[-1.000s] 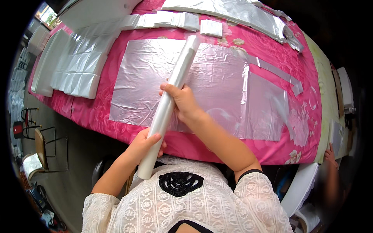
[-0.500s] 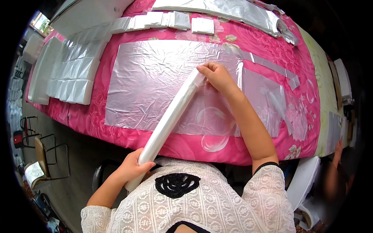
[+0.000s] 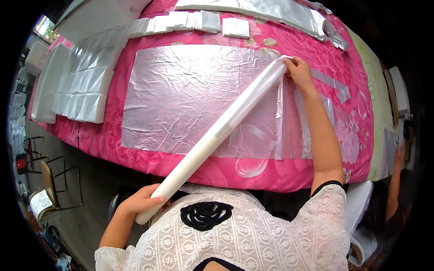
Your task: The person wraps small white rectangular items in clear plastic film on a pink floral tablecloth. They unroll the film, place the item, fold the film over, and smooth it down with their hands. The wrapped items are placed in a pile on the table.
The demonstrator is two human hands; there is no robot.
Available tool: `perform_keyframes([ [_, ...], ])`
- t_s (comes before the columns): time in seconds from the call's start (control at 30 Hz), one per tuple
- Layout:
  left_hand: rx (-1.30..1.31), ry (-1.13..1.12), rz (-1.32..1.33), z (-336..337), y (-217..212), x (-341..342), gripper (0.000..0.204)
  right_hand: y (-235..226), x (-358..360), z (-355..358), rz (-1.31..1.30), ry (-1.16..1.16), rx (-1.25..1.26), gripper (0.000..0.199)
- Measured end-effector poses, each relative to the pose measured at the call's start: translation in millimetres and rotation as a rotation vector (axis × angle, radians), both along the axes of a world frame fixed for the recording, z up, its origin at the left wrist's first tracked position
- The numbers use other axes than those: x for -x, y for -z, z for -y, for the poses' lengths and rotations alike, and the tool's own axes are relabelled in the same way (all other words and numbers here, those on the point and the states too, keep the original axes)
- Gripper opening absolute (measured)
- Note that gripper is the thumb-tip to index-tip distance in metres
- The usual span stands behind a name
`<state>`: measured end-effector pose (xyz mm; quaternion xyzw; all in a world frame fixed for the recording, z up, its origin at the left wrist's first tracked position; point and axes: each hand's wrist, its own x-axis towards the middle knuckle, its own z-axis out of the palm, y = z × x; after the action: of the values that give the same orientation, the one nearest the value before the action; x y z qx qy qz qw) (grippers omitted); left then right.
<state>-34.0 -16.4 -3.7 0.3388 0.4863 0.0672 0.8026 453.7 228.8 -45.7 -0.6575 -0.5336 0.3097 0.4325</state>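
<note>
A long white tube [image 3: 192,162] slants up from my body over the table. My left hand [image 3: 141,199] is closed around its near end. Clear plastic film [image 3: 255,97] covers the tube's far part and stretches past it to the upper right. There my right hand [image 3: 300,74] pinches the film's end between thumb and fingers. Beneath the tube, a wide, creased sheet of clear plastic [image 3: 181,99] lies flat on the pink flowered cloth [image 3: 199,174].
Folded plastic packs [image 3: 81,86] sit in rows at the left, with more stacks [image 3: 235,28] along the back. A long pile of plastic sheets [image 3: 262,11] lies at the far side. Loose strips [image 3: 332,81] lie right. Another person's arm [image 3: 394,185] shows at the right edge.
My right hand has moved up and to the right, drawing the film along the tube. More bare white tube shows near my left hand, which has shifted slightly down and left.
</note>
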Motion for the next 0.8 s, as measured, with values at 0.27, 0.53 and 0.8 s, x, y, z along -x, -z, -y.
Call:
perform_keyframes([
  [0.27, -0.274, 0.477, -0.016, -42, -15, 8, 0.053, -5, -22, -1, -0.054, -0.055, -0.091, 0.016],
  [0.53, -1.284, 0.787, -0.620, -120, -33, -92, 0.059, -10, 70, -9, -0.103, -0.361, 0.010, 0.014],
  [0.8, -1.881, 0.915, -0.067, -109, 11, -126, 0.065, -9, 84, -18, -0.036, -0.420, 0.081, 0.017],
])
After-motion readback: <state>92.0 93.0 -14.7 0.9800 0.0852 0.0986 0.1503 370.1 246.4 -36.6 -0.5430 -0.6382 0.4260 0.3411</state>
